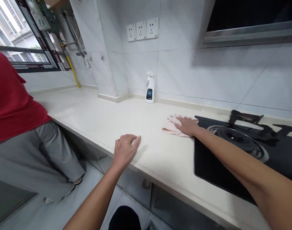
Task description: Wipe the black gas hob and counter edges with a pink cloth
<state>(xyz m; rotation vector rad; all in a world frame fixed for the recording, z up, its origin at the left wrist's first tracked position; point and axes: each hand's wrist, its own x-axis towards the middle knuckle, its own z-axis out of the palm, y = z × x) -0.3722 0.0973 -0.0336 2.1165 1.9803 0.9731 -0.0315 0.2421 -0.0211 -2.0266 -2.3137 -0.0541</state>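
Note:
A pale pink cleaning cloth lies bunched on the cream countertop, at the left edge of the black gas hob. My right hand presses down on it, fingers stretched over the fabric and the forearm crossing above the hob. Near the front edge of the counter is my left hand, with nothing in it; its fingers bend down to the surface and the thumb stands apart. Against the back wall a white spray bottle with a dark label stands upright.
At the left, a person in a red top and grey trousers stands by the counter. A burner with a black pan support is on the hob. Above hangs a dark range hood. Wall sockets and a yellow pipe are behind.

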